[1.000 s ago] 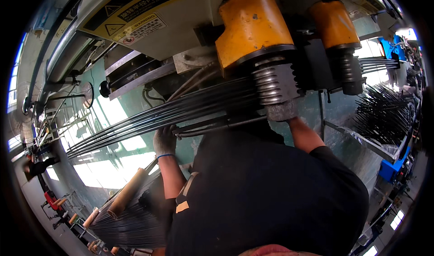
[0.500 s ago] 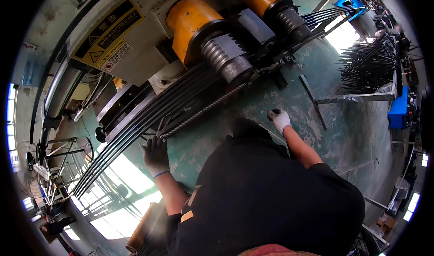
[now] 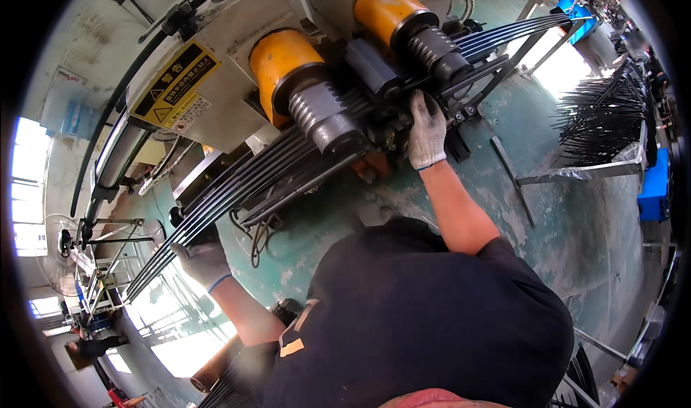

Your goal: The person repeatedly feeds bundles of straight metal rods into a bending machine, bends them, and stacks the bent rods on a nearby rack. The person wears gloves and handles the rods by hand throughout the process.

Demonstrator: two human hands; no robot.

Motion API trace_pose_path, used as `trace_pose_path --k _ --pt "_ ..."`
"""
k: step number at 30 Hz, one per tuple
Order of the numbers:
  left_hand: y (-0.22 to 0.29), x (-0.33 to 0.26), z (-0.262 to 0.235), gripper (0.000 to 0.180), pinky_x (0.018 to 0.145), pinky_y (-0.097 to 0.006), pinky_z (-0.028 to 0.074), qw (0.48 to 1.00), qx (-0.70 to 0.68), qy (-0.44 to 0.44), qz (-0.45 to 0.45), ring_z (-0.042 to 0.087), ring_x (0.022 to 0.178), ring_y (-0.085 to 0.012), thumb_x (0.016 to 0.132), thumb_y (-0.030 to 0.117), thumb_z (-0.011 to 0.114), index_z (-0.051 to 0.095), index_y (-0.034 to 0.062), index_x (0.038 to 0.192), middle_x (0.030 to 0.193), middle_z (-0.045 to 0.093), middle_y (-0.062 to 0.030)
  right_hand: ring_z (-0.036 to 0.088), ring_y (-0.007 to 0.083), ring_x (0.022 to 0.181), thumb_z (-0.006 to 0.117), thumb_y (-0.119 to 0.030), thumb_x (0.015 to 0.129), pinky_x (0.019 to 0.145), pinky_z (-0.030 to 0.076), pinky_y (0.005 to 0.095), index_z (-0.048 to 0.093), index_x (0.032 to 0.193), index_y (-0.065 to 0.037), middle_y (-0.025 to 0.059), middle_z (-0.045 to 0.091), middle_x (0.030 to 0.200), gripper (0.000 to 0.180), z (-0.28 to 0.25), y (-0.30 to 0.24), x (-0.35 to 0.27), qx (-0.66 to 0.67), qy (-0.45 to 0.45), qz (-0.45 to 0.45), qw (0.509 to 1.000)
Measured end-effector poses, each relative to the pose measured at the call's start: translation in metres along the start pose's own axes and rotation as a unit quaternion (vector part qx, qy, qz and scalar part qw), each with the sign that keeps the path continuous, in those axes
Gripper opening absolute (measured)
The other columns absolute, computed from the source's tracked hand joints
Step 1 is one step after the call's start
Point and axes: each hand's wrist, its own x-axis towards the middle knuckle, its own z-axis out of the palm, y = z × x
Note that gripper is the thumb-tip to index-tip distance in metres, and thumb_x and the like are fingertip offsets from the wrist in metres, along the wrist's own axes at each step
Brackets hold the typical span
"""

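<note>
Since the earlier frame, the right hand has been brought from above the floor up to the machine, and the left hand has been shifted outward along the dark rods. Both hands are gloved. The left is set at the lower rods, its thumb spread; the right is placed at the machine's front edge, its fingers extended. Whether anything is gripped by either cannot be told. The rods are laid slantwise beneath two orange cylinders with ridged ends, a grey block being mounted between. Open room is left between the forearms, bounded by the machine's edge and the black shirt. The left fingertips are obscured, and a cardboard roll is partly covered. The floor is green and worn. At right, black rods are heaped on a rack near a blue box.
</note>
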Motion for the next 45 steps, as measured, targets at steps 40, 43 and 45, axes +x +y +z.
trace_pose_path --k 40,43,45 --pt "-0.031 0.003 0.416 0.029 0.086 -0.032 0.057 0.481 0.642 -0.287 0.524 0.074 0.090 -0.0182 0.107 0.024 0.055 0.074 0.0046 0.118 0.107 0.077 -0.0110 0.067 0.0210 0.100 0.067 0.007 0.087 0.091 0.053 0.0320 0.069 0.111 0.002 0.0100 0.070 0.108 0.025 0.008 0.057 0.091 0.090 -0.080 -0.027 0.992" --pt "-0.035 -0.006 0.423 0.036 0.083 -0.033 0.056 0.464 0.681 -0.269 0.499 0.071 0.084 -0.0167 0.103 0.035 0.062 0.074 0.0016 0.110 0.096 0.075 -0.0089 0.066 0.0179 0.096 0.072 0.002 0.087 0.087 0.053 0.0320 0.066 0.114 0.001 0.0078 0.069 0.107 0.027 0.022 0.016 0.070 0.153 -0.058 0.059 0.985" --pt "-0.046 -0.020 0.428 0.041 0.078 -0.033 0.055 0.520 0.665 -0.249 0.475 0.068 0.079 -0.0165 0.099 0.040 0.064 0.072 0.0004 0.107 0.086 0.070 -0.0083 0.065 0.0166 0.095 0.074 0.000 0.088 0.085 0.053 0.0320 0.065 0.115 0.001 0.0068 0.069 0.107 0.029 0.017 0.015 0.072 0.156 -0.062 0.057 0.984"
